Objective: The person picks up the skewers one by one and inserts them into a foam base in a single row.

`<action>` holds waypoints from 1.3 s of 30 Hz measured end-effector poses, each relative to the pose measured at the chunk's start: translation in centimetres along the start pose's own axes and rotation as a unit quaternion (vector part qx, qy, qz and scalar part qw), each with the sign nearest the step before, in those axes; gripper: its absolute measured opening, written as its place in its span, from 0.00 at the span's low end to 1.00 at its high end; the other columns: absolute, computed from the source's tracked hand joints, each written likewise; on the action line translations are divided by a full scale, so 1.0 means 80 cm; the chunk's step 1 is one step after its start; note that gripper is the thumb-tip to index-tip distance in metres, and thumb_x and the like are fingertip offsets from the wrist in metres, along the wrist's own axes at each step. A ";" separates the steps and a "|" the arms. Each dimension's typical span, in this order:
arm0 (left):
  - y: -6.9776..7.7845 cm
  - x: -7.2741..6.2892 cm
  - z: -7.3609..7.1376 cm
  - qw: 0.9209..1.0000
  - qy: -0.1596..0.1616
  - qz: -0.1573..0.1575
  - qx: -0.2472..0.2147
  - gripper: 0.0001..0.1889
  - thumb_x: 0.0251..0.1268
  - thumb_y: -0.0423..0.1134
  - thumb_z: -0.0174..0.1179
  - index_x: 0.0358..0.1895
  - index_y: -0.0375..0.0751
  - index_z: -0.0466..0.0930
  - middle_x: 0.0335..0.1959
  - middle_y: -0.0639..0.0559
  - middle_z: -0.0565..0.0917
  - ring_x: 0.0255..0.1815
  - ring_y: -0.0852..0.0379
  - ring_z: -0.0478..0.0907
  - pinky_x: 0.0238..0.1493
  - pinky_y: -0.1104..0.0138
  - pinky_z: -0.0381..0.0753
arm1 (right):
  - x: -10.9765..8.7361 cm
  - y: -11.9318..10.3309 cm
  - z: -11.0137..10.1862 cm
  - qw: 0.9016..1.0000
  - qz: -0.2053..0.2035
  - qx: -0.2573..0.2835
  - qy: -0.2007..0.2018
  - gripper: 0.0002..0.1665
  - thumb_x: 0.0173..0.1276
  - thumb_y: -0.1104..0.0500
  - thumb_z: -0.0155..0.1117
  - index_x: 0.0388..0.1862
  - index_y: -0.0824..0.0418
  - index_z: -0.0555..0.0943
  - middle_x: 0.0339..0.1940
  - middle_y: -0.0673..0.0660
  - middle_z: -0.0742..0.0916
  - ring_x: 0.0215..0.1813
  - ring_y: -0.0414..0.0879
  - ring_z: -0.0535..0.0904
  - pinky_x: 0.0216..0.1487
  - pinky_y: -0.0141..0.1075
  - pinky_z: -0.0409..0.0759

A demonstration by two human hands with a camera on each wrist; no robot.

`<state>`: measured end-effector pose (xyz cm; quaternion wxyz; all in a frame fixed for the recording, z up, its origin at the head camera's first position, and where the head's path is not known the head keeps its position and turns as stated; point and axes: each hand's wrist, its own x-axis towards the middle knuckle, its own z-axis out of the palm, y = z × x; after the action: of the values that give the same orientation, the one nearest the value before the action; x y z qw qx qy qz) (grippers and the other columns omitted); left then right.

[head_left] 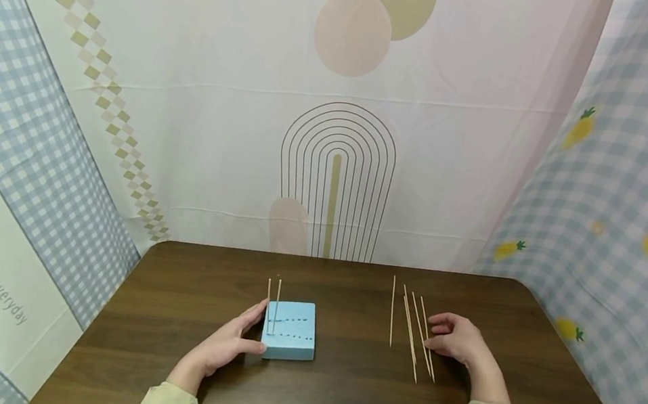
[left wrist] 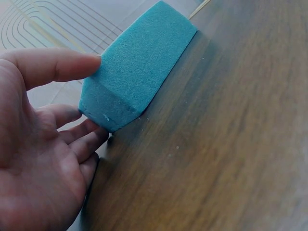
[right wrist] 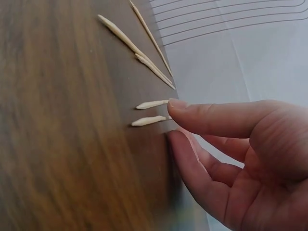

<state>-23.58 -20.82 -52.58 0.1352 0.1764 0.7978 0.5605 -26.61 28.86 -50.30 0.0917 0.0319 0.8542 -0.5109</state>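
In the head view, a light-blue foam block sits on the brown tabletop, with two wooden skewers standing upright near its 9 o'clock edge. The left hand holds that edge from 8 o'clock, its thumb at the near corner and its fingers along the side. Out at 3 o'clock from the block, five loose skewers lie lengthwise; the right hand is at their 3 o'clock side.

In the left wrist view, the block is at 12 o'clock, gripped from 9 o'clock, thumb above and the other fingers below.

In the right wrist view, the hand is at 4 o'clock, thumb and index finger narrowly parted. Two skewer ends emerge at the thumb tip's 9 o'clock; whether they touch I cannot tell. Three more lie toward 11 o'clock.
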 end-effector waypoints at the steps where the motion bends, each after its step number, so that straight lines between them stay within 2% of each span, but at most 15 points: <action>1: 0.000 0.000 0.000 1.000 0.000 0.000 -0.001 0.52 0.65 0.33 0.70 0.87 0.35 0.48 0.88 0.35 0.50 0.87 0.37 0.45 0.80 0.40 0.45 | 0.000 -0.001 0.001 1.000 0.002 0.000 0.002 0.35 0.61 0.73 0.77 0.66 0.79 0.75 0.54 0.73 0.83 0.45 0.51 0.85 0.44 0.45 0.88; 16: 0.000 -0.001 -0.001 1.000 0.000 -0.001 -0.002 0.52 0.65 0.33 0.70 0.88 0.36 0.48 0.88 0.35 0.50 0.87 0.36 0.45 0.80 0.39 0.45 | 0.003 -0.006 0.008 1.000 0.013 -0.013 0.024 0.34 0.56 0.78 0.76 0.63 0.78 0.77 0.50 0.70 0.83 0.40 0.49 0.84 0.41 0.42 0.88; 29: 0.000 -0.001 0.000 1.000 0.000 -0.001 0.006 0.51 0.66 0.35 0.69 0.88 0.35 0.48 0.87 0.34 0.50 0.87 0.35 0.46 0.80 0.39 0.47 | 0.003 -0.007 0.007 0.999 0.022 -0.026 0.023 0.35 0.55 0.78 0.73 0.64 0.77 0.76 0.51 0.71 0.83 0.44 0.53 0.84 0.41 0.42 0.87; 33: -0.006 0.000 0.000 1.000 0.003 0.013 0.003 0.52 0.65 0.38 0.71 0.88 0.36 0.49 0.87 0.35 0.52 0.87 0.35 0.48 0.80 0.40 0.49 | 0.002 -0.004 0.003 1.000 0.020 -0.017 0.015 0.35 0.57 0.77 0.71 0.66 0.77 0.75 0.52 0.72 0.82 0.44 0.53 0.84 0.42 0.43 0.87; 39: -0.017 -0.002 -0.001 0.997 0.005 0.073 0.024 0.49 0.69 0.44 0.69 0.88 0.40 0.53 0.86 0.33 0.56 0.86 0.36 0.53 0.79 0.49 0.57 | -0.001 -0.002 -0.004 1.000 0.007 0.008 -0.007 0.37 0.63 0.75 0.67 0.71 0.81 0.69 0.57 0.76 0.84 0.48 0.53 0.86 0.45 0.42 0.86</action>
<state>-23.67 -21.36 -53.80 0.0859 0.2350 0.7963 0.5507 -26.58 29.03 -49.98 0.1012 0.0346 0.8493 -0.5169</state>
